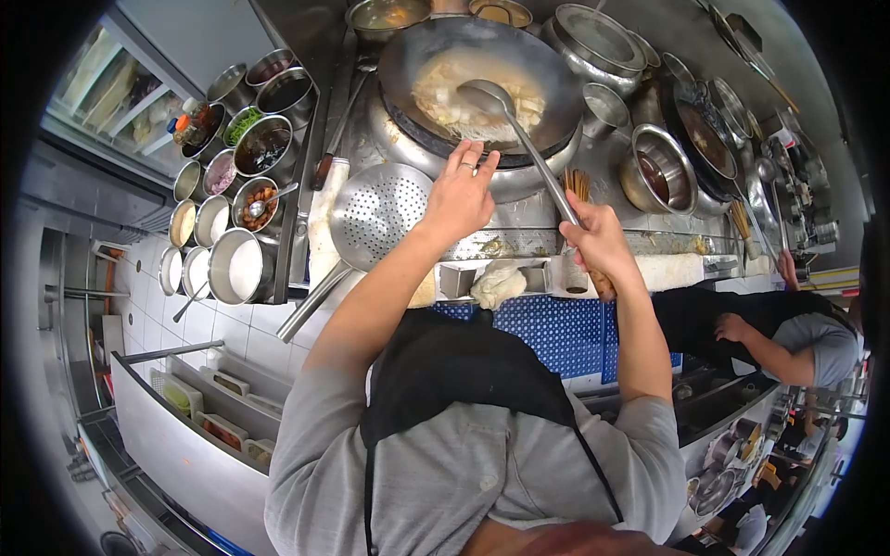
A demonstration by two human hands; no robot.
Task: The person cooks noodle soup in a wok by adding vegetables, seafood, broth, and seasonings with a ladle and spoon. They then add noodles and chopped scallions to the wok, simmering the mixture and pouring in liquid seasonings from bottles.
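Observation:
My right hand (603,243) is closed round the handle of a long metal ladle (530,139). The ladle's bowl rests among pale, chunky food in broth (445,93) inside a large dark wok (556,79). By the wok's near rim is my left hand (464,190), a ring on one finger, its fingers stretched out and holding nothing. Whether its fingertips touch the rim I cannot tell. Below my left forearm lies a perforated metal strainer (380,208), its handle pointing toward me. A bamboo brush (577,185) stands just behind my right hand.
Several metal pots of seasonings (264,145) crowd the left side. A crumpled pale cloth (498,285) lies at the stove's front edge. To the right are a steel pot (658,167) and a second wok (705,139). A co-worker in a grey sleeve (805,347) stands at the right.

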